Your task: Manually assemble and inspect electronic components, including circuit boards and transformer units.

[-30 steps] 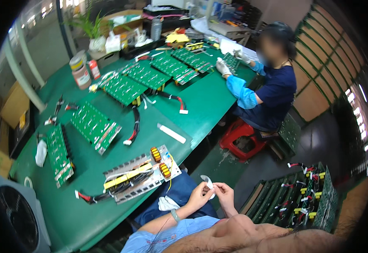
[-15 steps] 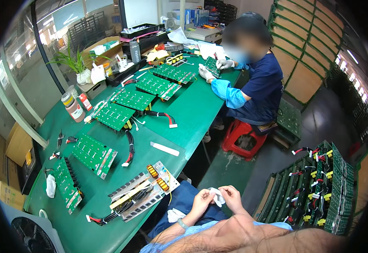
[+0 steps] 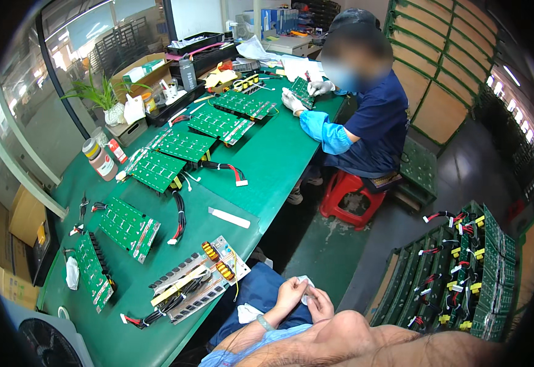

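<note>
Both my hands are over my lap, close together beside the table's near edge. A small crumpled white cloth (image 3: 305, 280), possibly a glove, is pinched between them. My left hand (image 3: 289, 295) has its fingers closed on one side of it, and my right hand (image 3: 321, 303) closes on the other side, hiding part of it. A second white cloth (image 3: 248, 313) lies on my dark blue clothing by the left wrist. Nearest on the table is a circuit board (image 3: 196, 281) with copper coils, black parts and a bundled cable.
Several green circuit boards (image 3: 126, 226) with cables lie along the green table (image 3: 218, 199). A white-handled blade-like tool (image 3: 229, 218) lies near its edge. Across the table corner, a person in white gloves (image 3: 293, 101) handles a small board. A rack of boards (image 3: 493, 269) stands at right.
My hands have shifted slightly left and down in the picture and drawn closer together, covering more of the white cloth. The whole view has also moved a little.
</note>
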Motion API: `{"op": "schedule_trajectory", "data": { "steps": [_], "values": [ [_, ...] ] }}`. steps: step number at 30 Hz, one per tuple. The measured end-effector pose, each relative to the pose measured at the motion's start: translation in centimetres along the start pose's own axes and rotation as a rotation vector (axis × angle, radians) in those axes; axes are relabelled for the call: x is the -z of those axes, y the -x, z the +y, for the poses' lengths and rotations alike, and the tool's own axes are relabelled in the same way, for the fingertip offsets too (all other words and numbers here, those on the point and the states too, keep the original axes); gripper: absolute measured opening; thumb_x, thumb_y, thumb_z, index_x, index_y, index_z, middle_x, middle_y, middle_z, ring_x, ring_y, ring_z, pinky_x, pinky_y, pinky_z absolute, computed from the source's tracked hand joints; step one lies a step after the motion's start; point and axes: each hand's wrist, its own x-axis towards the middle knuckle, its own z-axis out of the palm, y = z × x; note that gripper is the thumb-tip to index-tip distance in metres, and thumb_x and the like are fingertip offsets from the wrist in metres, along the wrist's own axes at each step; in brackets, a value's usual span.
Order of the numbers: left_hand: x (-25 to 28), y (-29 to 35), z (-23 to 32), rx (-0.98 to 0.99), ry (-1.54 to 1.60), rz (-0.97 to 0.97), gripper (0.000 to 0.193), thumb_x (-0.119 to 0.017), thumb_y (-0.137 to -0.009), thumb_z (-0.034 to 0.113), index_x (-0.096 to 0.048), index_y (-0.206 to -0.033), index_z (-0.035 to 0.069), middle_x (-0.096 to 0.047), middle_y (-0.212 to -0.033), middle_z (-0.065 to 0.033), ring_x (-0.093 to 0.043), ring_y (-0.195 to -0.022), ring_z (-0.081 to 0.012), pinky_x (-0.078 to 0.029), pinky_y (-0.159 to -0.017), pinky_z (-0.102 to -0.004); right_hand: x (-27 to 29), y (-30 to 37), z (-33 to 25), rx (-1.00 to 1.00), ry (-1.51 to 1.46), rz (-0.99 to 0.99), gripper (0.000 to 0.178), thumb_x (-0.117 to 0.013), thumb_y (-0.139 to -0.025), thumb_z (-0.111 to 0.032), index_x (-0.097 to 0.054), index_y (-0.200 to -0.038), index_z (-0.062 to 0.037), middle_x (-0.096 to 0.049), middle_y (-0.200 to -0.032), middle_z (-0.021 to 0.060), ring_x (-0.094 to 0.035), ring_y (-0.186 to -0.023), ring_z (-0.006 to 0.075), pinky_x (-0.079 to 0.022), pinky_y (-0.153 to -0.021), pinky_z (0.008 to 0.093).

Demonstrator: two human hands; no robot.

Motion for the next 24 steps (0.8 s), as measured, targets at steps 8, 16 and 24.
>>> {"op": "schedule_trajectory", "data": {
  "steps": [8,16,24],
  "values": [
    [-1.9,1.4,4.4,-0.676,-0.719,0.015,0.034,-0.064,-0.089,0.029,-0.058,-0.067,0.004,-0.060,-0.068,-0.0139,-0.061,-0.061,-0.0333,-0.049,-0.055,-0.0426,1.9,-1.3,2.3,-0.371,-0.136,-0.064,0.028,-0.045,-0.095,-0.004,-0.062,-0.117,0.0032,-0.065,-0.113,0.0109,-0.059,-0.105,0.0183,-0.046,-0.092,0.0312],
    [-1.5,1.9,4.7,-0.671,-0.826,-0.096,0.020,-0.066,-0.083,0.020,-0.055,-0.072,0.006,-0.059,-0.074,-0.0118,-0.061,-0.068,-0.0317,-0.049,-0.058,-0.0425,1.3,-3.8,3.5,-0.226,-0.290,0.343,0.027,-0.049,-0.095,0.003,-0.060,-0.120,0.0040,-0.066,-0.111,0.0097,-0.062,-0.103,0.0165,-0.049,-0.090,0.0300],
    [-0.6,0.7,4.1,-0.416,-1.000,0.002,0.022,-0.064,-0.081,0.026,-0.057,-0.071,0.007,-0.063,-0.068,-0.0123,-0.063,-0.061,-0.0324,-0.050,-0.056,-0.0441,-0.4,-3.0,5.8,-0.373,-0.124,0.207,0.036,-0.046,-0.102,-0.027,-0.067,-0.107,0.0011,-0.067,-0.093,0.0029,-0.059,-0.087,0.0098,-0.047,-0.077,0.0283]
  ]
}}
